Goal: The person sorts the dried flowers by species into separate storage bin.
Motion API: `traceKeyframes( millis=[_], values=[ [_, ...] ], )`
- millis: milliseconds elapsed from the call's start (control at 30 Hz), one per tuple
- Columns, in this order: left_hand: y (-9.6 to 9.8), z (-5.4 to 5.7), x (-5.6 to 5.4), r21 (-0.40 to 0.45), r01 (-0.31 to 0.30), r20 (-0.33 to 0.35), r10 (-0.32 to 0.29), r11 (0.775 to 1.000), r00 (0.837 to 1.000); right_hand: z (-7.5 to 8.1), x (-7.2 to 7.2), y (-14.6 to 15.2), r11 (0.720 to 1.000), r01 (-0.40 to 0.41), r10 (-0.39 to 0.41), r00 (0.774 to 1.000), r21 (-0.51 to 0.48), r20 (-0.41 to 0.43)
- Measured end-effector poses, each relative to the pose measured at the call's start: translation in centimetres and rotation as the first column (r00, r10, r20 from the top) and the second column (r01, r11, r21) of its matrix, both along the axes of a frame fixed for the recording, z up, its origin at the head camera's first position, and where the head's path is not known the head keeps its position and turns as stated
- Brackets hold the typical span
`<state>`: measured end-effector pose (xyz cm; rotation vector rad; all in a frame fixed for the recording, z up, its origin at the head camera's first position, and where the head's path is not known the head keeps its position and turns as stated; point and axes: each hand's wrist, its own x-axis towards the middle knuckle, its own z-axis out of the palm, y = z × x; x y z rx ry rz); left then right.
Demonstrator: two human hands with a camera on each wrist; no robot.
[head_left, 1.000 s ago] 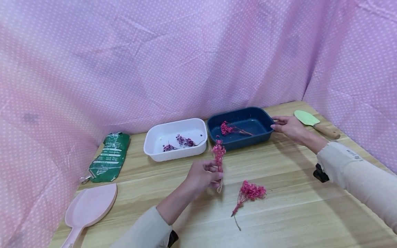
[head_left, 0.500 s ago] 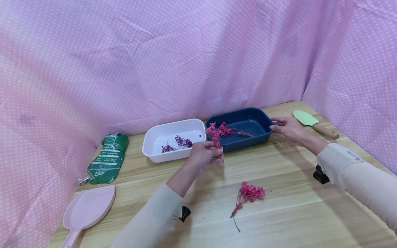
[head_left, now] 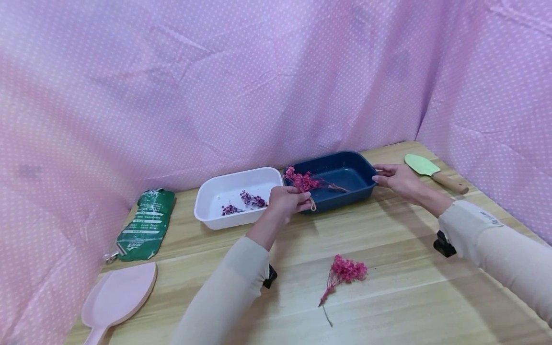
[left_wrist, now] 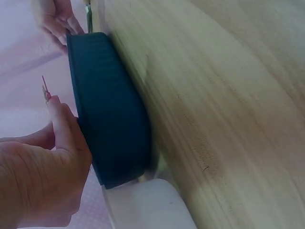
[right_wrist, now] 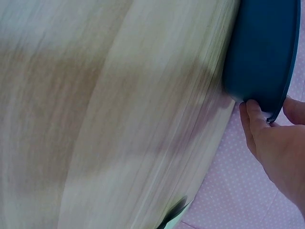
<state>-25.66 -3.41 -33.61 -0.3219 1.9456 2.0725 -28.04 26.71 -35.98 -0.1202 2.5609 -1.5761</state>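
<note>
My left hand [head_left: 286, 202] pinches the tied stems of a bunch of pink dried flowers [head_left: 294, 176] over the near-left rim of the dark blue rectangular tub [head_left: 347, 197]. A string loop hangs below the fingers. Inside that tub lies another pink sprig, its stems [head_left: 333, 186] pointing right; the two flower heads overlap in the head view. My right hand [head_left: 401, 182] grips the tub's right end, thumb and fingers on either side of its wall in the right wrist view. The left wrist view shows the left hand [left_wrist: 52, 167] beside the tub's rim, with most of the bunch hidden.
Left of the blue tub stands a white tub [head_left: 233, 221] holding purple sprigs [head_left: 253, 199]. A pink sprig [head_left: 347, 269] lies on the table front. A green bag [head_left: 146, 225] and pink scoop [head_left: 120, 294] lie left; a green trowel [head_left: 421, 164] lies right.
My left hand has carried the pink bunch away from me, from above the table to the blue tub, and the bunch has tilted over leftward. The right hand keeps its grip on the tub.
</note>
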Motion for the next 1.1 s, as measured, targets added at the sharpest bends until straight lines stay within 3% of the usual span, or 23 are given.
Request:
traceKeyframes(
  millis=[300,433,567,700,800,1100],
  values=[
    [0.3,0.8,-1.4,-0.023,-0.049,0.013,0.049,0.999,0.999,0.1,0.0,-0.2,0.999,0.006,-0.005,1.000,-0.036,0.021],
    [0.6,0.8,-2.0,0.016,0.041,-0.009,-0.041,0.999,0.999,0.1,-0.1,-0.3,1.000,0.007,-0.006,1.000,-0.030,0.015],
    [0.6,0.7,-1.8,0.021,0.130,-0.049,-0.129,0.991,0.990,0.1,-0.1,-0.4,1.000,0.008,-0.008,1.000,-0.025,0.011],
    [0.4,0.9,-0.8,-0.046,0.108,-0.110,-0.112,0.993,0.988,0.1,0.0,-0.3,1.000,0.008,-0.008,1.000,-0.010,0.007],
    [0.2,1.4,0.3,-0.049,0.091,-0.135,-0.097,0.995,0.986,0.2,0.0,-0.2,1.000,0.009,-0.009,1.000,-0.016,0.014],
    [-3.0,2.3,4.8,-0.053,0.214,-0.078,-0.217,0.975,0.973,0.3,0.1,-0.1,1.000,0.000,0.000,1.000,0.007,0.010]
  ],
)
